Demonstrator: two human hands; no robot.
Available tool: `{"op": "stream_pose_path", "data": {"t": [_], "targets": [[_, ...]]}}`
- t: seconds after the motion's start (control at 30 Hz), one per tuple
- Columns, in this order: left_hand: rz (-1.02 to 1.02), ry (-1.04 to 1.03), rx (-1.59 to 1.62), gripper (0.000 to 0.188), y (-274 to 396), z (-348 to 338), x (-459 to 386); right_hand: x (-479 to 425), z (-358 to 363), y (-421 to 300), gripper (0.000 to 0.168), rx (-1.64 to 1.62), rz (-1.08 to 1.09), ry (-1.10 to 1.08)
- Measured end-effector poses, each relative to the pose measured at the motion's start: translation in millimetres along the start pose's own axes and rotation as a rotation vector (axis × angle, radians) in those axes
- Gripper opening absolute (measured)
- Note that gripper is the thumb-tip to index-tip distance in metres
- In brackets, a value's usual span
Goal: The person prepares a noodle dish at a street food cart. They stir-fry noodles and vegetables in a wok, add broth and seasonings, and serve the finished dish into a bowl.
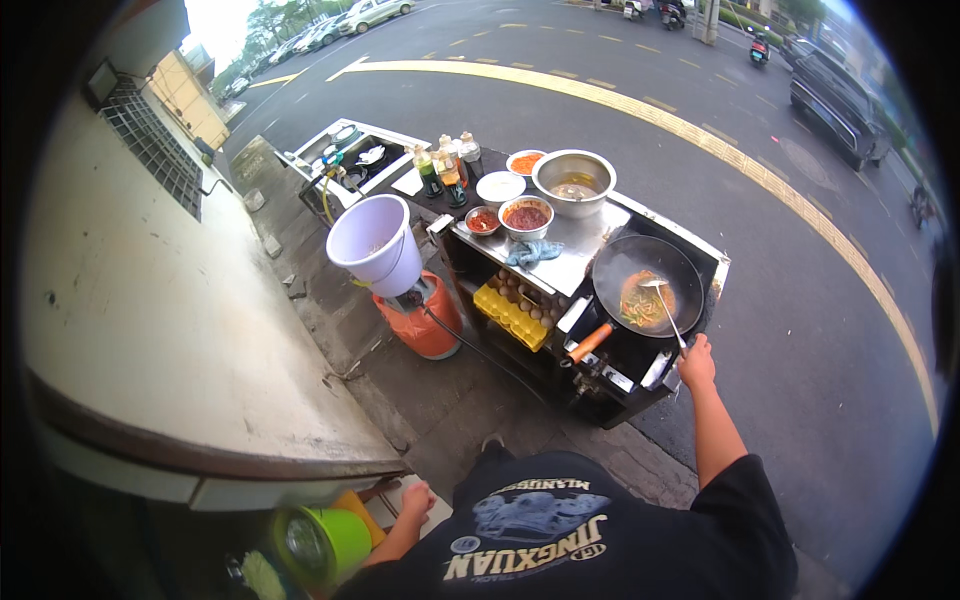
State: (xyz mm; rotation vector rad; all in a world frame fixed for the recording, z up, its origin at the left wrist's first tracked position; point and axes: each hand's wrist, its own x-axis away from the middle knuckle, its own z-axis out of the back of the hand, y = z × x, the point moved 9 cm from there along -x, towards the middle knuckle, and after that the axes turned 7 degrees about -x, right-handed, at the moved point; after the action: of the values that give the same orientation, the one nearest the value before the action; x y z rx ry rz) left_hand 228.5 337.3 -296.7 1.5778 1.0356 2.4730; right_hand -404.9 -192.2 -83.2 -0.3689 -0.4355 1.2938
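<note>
In the head view, my right hand (697, 361) is closed around the handle of a metal ladle (667, 309). The ladle's bowl rests in reddish food with strips (643, 309) inside a dark wok (615, 262), which sits on a stove. The wok's orange-brown handle (590, 344) points toward me, and no hand is on it. My left hand (418, 499) is low at my left side, away from the stove, near a green bucket (345, 536). Its fingers look curled; whether it holds anything is not clear.
A steel bowl of liquid (574, 187), bowls of red seasoning (526, 217), a blue cloth (534, 253) and sauce bottles (452, 176) stand on the cart. Below are eggs on a yellow tray (511, 315). Left of it, a lavender bucket (379, 247) tops an orange gas cylinder (420, 319). A wall (187, 337) runs along the left.
</note>
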Motion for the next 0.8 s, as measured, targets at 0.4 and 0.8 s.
{"op": "stream_pose_path", "data": {"t": [0.4,0.8], "targets": [[-0.461,-0.477,-0.31,0.025,449.1,-202.5,-148.9,92.6,17.7,-50.5,0.028,-0.448,-0.316,0.147],[-0.092,-0.4,-0.543,0.028,325.1,-93.5,-246.4,125.1,-12.6,-211.2,0.029,-1.39,-0.608,-0.239]]}}
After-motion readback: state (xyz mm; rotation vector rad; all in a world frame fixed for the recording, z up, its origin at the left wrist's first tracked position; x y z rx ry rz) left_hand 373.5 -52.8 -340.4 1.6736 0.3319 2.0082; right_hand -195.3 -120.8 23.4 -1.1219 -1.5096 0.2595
